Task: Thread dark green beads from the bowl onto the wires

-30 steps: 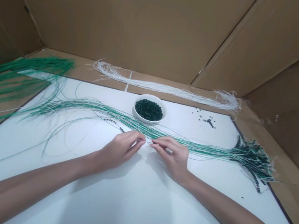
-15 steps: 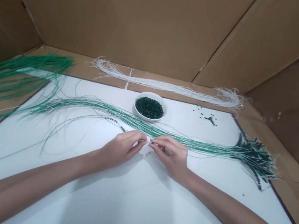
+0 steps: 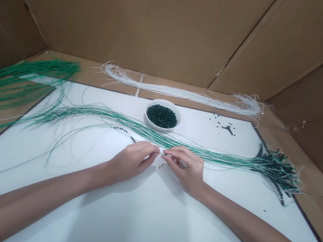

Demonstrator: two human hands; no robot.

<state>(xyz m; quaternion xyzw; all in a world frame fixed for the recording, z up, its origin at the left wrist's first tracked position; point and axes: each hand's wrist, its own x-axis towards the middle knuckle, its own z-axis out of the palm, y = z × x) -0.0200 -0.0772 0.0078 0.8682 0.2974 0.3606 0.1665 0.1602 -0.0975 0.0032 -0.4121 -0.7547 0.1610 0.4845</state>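
Observation:
My left hand [image 3: 134, 159] is closed in a pinch at the middle of the white board. A thin string with dark green beads [image 3: 120, 129] runs into it from behind. Facing it, my right hand [image 3: 186, 169] also pinches, thumb against forefinger, with something tiny and dark at the tips that I cannot make out. The two sets of fingertips are a small gap apart. Just beyond both hands lies a long bundle of green and white strings [image 3: 130, 121]. Behind that stands a white bowl [image 3: 177, 126] holding dark green beads [image 3: 161, 116].
Beaded ends of the bundle [image 3: 278, 168] spread at the right. Loose beads [image 3: 228, 128] lie at the back right of the white board [image 3: 131, 224]. White strings [image 3: 181, 94] stretch along the back, and green strings [image 3: 15, 78] hang over the left edge. Cardboard walls [image 3: 136, 16] stand around.
Both hands stay almost in place, still pinching, with only a slight shift at the fingertips. The whole view has drifted very slightly.

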